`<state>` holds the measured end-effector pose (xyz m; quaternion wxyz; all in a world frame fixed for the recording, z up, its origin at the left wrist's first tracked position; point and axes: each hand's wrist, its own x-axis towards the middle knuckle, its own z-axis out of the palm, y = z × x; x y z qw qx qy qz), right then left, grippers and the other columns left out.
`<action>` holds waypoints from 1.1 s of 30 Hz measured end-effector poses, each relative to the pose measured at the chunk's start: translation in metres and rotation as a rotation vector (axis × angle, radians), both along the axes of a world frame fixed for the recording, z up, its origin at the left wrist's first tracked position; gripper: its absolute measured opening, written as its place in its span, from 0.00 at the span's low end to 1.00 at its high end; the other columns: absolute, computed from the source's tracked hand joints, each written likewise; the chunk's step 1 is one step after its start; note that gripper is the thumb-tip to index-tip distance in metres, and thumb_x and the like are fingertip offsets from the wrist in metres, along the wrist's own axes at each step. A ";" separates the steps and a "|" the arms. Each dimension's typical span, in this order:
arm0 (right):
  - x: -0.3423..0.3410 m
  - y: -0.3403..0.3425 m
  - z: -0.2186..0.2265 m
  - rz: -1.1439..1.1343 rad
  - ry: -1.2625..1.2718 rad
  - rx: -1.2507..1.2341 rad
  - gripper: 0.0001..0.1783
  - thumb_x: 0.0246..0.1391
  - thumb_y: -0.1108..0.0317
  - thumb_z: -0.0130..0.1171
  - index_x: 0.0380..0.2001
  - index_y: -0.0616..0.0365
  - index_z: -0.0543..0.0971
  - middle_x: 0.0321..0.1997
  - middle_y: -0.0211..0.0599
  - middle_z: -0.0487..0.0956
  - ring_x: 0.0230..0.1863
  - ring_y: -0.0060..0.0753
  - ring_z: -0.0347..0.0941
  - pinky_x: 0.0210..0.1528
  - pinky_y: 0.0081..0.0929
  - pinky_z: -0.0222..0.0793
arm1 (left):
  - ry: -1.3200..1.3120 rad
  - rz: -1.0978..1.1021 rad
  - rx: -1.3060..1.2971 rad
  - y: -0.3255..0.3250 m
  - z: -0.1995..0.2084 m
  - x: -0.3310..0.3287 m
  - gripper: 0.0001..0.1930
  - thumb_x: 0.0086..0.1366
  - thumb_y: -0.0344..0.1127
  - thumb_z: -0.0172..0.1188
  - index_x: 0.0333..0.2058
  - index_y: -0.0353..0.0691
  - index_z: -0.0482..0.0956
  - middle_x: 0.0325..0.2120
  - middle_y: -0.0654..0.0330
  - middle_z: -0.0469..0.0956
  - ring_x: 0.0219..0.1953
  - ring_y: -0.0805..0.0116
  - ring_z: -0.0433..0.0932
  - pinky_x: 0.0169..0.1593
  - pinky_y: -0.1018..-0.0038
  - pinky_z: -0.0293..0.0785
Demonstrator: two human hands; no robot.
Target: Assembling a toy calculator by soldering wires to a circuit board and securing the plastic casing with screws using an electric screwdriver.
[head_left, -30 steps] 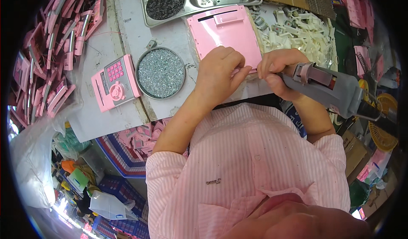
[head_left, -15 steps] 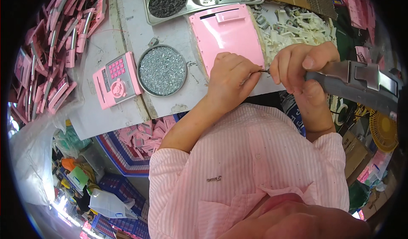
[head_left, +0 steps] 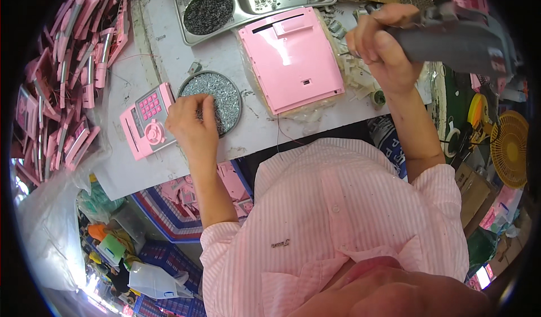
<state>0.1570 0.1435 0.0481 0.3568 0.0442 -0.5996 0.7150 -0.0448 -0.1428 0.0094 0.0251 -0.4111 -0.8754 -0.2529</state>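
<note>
My left hand [head_left: 193, 122] reaches over the left edge of a round bowl [head_left: 239, 100] of small silvery screws [head_left: 217, 91]. Its fingers are curled among the screws, and whatever they pinch is hidden. Raised at the right, my right hand [head_left: 389, 52] is wrapped around a grey electric screwdriver [head_left: 451, 49], whose thin bit points left. Between the hands lies a flat pink plastic panel [head_left: 293, 63] on clear wrap, with a slot near its far edge and a small rectangular opening at the near side. A pink keypad panel [head_left: 151, 122] rests beside my left hand.
A metal tray [head_left: 245, 1] with dark small parts stands at the back. White plastic pieces [head_left: 352, 72] lie beneath my right hand. Pink parts [head_left: 73, 86] are heaped at the far left. Below the table is a blue-rimmed crate [head_left: 163, 218]; a yellow fan [head_left: 510, 148] stands right.
My left hand has moved left from the pink panel to the screw bowl. My right hand has lifted the electric screwdriver up and away from the panel's near right corner.
</note>
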 end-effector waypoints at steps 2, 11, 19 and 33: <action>-0.009 0.003 -0.006 0.000 -0.003 0.012 0.15 0.65 0.71 0.52 0.54 0.53 0.68 0.21 0.29 0.64 0.24 0.25 0.61 0.36 0.34 0.65 | 0.027 0.004 0.007 0.000 0.000 -0.003 0.06 0.60 0.35 0.67 0.29 0.41 0.81 0.29 0.60 0.78 0.37 0.58 0.75 0.43 0.61 0.64; -0.019 0.000 -0.029 -0.085 -0.081 0.124 0.12 0.60 0.78 0.52 0.46 0.58 0.68 0.20 0.34 0.67 0.20 0.25 0.62 0.29 0.32 0.68 | -0.156 -0.290 0.369 0.051 0.010 0.032 0.08 0.55 0.26 0.70 0.33 0.40 0.81 0.29 0.59 0.78 0.34 0.58 0.75 0.40 0.64 0.69; -0.015 0.000 0.043 0.233 0.090 -0.021 0.17 0.66 0.61 0.58 0.55 0.48 0.69 0.20 0.21 0.67 0.20 0.19 0.62 0.29 0.23 0.67 | -0.140 -0.556 0.514 0.109 0.009 0.076 0.11 0.52 0.32 0.73 0.33 0.46 0.81 0.30 0.64 0.77 0.36 0.61 0.74 0.44 0.64 0.65; -0.015 -0.022 0.052 0.197 -0.015 -0.110 0.17 0.67 0.55 0.58 0.53 0.45 0.69 0.20 0.19 0.66 0.20 0.17 0.62 0.29 0.23 0.66 | -0.060 -0.550 0.594 0.118 0.011 0.070 0.12 0.47 0.27 0.74 0.31 0.43 0.82 0.28 0.64 0.78 0.33 0.63 0.75 0.40 0.67 0.66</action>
